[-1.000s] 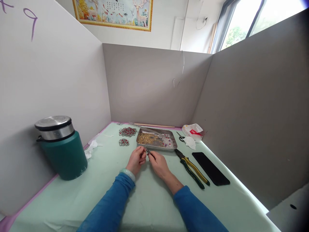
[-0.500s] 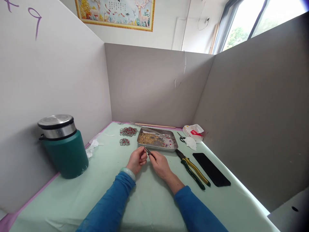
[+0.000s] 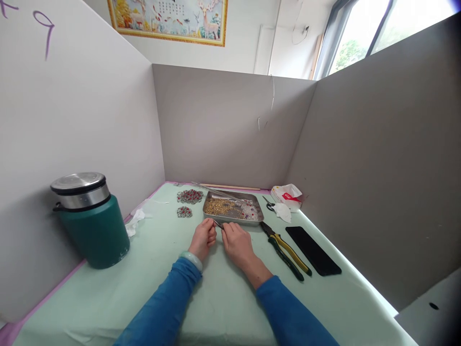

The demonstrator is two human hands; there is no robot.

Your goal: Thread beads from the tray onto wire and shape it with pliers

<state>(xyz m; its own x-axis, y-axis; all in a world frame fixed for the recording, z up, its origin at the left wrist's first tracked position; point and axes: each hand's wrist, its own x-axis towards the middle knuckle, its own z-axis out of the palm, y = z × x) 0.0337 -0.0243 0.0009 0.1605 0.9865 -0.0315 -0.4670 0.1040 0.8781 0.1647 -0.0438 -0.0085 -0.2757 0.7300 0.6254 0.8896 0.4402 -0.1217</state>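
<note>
Just in front of the metal tray [image 3: 234, 221], my two hands nearly meet. My right hand [image 3: 237, 244] is closed round a slim, dark metal tool with a pointed tip [image 3: 218, 224]; its exact kind is hidden by the fingers. The tip reaches to the fingertips of my left hand [image 3: 202, 239], which is pinched closed. Whatever lies in that pinch is too small to make out. Inside the tray are small gold pieces [image 3: 218, 206] on the left and clear and red beads [image 3: 249, 210] on the right.
Two piles of silvery, red-dotted pieces, a larger [image 3: 189, 196] and a smaller [image 3: 184, 212], lie left of the tray. To the right are pliers [image 3: 286, 251], a black flat slab [image 3: 312, 251], scissors [image 3: 269, 205] and a tissue pack [image 3: 287, 196]. A green flask [image 3: 91, 228] stands left.
My right hand has turned over slightly, its back now showing more, and the tool has tilted flatter. My left hand stays pinched in nearly the same place. The whole view has shifted a little.
</note>
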